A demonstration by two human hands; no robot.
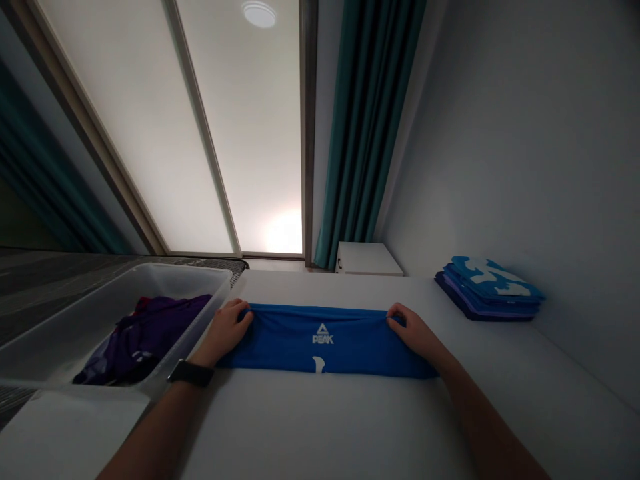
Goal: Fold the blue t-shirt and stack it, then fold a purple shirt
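A blue garment (pixel 295 343) with a white PEAK logo lies folded into a long flat strip across the white table. Its far left corner is pinched between the thumb and fingers of my left hand (pixel 229 330), which has a dark watch band on the wrist. At the far right end, my right hand (pixel 413 328) pinches the same top edge. The cloth stretches between both hands, with slight creases along the far edge. Part of a white print shows at its near edge. What kind of garment it is, I cannot tell from this fold.
To the left stands a translucent plastic bin (pixel 185 272) holding crumpled purple and red clothes (pixel 150 333). A stack of folded blue and purple garments (pixel 493 287) sits at the right by the wall. Beyond the white table (pixel 320 427) are a small white cabinet (pixel 369 259) and teal curtains (pixel 375 133).
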